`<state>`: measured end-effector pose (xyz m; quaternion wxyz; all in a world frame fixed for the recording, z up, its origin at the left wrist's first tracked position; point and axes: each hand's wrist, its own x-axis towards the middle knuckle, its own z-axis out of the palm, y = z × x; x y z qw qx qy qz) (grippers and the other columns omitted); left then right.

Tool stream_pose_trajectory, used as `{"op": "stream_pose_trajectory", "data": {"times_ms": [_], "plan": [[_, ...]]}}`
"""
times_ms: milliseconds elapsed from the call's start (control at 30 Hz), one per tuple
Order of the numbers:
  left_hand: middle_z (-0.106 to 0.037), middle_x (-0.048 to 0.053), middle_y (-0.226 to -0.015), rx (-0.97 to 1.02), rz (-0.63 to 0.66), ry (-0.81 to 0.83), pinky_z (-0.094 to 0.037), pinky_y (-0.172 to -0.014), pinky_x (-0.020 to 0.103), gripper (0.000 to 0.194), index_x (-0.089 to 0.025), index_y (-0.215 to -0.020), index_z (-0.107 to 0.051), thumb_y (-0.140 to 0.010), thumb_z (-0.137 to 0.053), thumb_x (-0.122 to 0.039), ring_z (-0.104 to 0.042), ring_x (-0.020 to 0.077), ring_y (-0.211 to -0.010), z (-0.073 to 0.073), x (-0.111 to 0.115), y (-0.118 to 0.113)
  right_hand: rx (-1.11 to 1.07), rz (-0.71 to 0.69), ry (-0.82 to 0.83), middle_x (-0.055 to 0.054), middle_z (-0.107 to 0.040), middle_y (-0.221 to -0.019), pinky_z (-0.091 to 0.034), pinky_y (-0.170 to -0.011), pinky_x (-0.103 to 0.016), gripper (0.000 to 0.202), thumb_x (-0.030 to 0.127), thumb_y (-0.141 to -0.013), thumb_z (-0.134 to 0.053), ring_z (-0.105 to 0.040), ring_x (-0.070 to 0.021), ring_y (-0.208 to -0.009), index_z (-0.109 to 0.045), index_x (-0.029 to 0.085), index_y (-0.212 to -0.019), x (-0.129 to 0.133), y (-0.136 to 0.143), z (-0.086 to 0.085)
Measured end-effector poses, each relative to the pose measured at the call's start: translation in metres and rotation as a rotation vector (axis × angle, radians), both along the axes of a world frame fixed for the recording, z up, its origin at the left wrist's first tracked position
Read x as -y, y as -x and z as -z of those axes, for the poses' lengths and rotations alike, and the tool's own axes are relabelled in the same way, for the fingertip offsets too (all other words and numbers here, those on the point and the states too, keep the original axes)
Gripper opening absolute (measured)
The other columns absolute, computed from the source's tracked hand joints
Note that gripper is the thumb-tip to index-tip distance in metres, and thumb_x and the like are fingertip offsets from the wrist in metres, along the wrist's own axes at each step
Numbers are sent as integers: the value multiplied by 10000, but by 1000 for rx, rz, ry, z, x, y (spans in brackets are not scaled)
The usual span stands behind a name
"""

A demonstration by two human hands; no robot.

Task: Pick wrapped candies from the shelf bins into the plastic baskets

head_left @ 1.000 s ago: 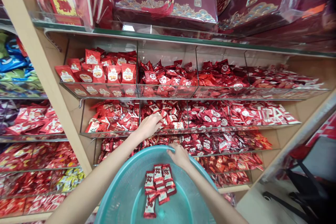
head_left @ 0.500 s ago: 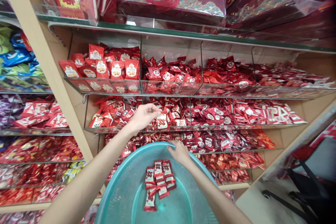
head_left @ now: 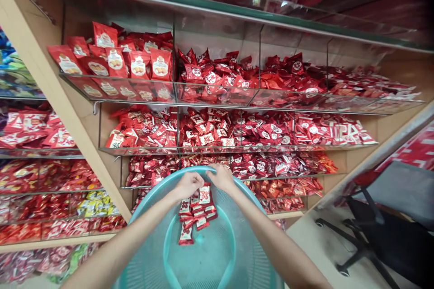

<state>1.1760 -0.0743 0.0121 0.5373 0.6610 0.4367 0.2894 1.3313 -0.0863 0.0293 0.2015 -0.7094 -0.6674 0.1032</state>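
My left hand [head_left: 188, 185] is inside the teal basket [head_left: 144, 198], its thumb and fingers pinched on the top of a red and white candy packet [head_left: 205, 194]. Below and beside that packet, several similar packets [head_left: 186, 233] lie in a loose pile on the basket floor. My right hand [head_left: 221, 177] grips the far rim of the basket, a little to the right of my left hand.
Glass-fronted shelves of red packets [head_left: 206, 128] rise behind the basket. Larger red cookie packets [head_left: 114, 61] fill the upper left compartment. A slanted wooden post [head_left: 61, 104] stands at the left. A black office chair [head_left: 389, 221] is at the right.
My left hand has come down from the shelf front into the basket with a packet. My right hand still holds the rim. The view has tilted downward.
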Motion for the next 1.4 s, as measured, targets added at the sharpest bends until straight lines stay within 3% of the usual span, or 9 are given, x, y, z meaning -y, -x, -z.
{"op": "stream_pose_trajectory", "data": {"times_ms": [300,433,533,700,867,967,1133,1267,1400], "plan": [[-541,-49,-568,-52,-51,-53,-449,-475,218,94,-156,-672,-530,-743,-554,-213,-513,82,-439,23,-7,-15,19,15,-11,-26,-610,-1213,-376,-919,-344,356,384,-862,-445,-533,-221,-1132,-589,278,-1171,3,-7,0],[-660,28,-760,-312,-77,-394,-486,-700,286,91,-165,-781,-592,-791,-502,-158,-629,164,-731,22,-4,-13,3,25,-1,-27,-617,-1206,-374,-925,-336,344,382,-858,-455,-526,-218,-1141,-604,282,-1151,4,-7,1],[-644,73,-1013,-522,-77,-625,-446,-838,332,193,-191,-971,-599,-875,-432,-214,-598,201,-945,11,11,-9,-7,14,3,-29,-630,-1185,-379,-921,-343,340,377,-861,-456,-542,-222,-1123,-607,277,-1148,5,-7,3],[-597,65,-1032,-645,214,-821,-411,-890,402,277,-210,-966,-595,-838,-529,-446,-517,249,-1014,10,42,-11,-21,-3,-11,-39,-630,-1182,-379,-923,-342,342,365,-861,-463,-557,-216,-1102,-604,265,-1156,4,-5,8],[-582,80,-1046,-746,320,-915,-421,-874,406,245,-192,-1040,-574,-861,-525,-352,-514,248,-997,26,47,-11,-30,-2,-29,-46,-644,-1156,-388,-902,-333,341,356,-853,-469,-566,-221,-1086,-617,255,-1143,5,-5,10],[-591,68,-1087,-587,300,-984,-419,-893,363,243,-209,-1067,-572,-896,-470,-349,-514,219,-1020,3,39,-7,-41,14,-31,-38,-642,-1166,-387,-895,-332,340,346,-852,-469,-569,-222,-1079,-613,266,-1149,8,-8,8],[-635,53,-919,-282,114,-1213,-438,-805,316,226,-189,-911,-615,-930,-399,-254,-546,173,-867,-78,19,-5,-53,43,-3,-33,-648,-1155,-389,-879,-333,341,321,-845,-479,-561,-231,-1090,-605,288,-1160,9,-17,6],[-640,55,-905,-377,-63,-1278,-437,-798,328,213,-179,-880,-631,-910,-430,-243,-547,188,-867,-132,-14,-8,-53,91,-9,-53,-639,-1167,-396,-888,-359,344,343,-848,-486,-570,-245,-1080,-613,268,-1159,9,-23,10],[-635,81,-1001,-622,-218,-1191,-426,-834,346,236,-170,-949,-660,-884,-436,-208,-531,231,-965,-156,-52,-20,-82,87,-39,-44,-635,-1180,-398,-908,-340,330,335,-848,-497,-572,-233,-1086,-623,266,-1145,10,-27,14]]}}
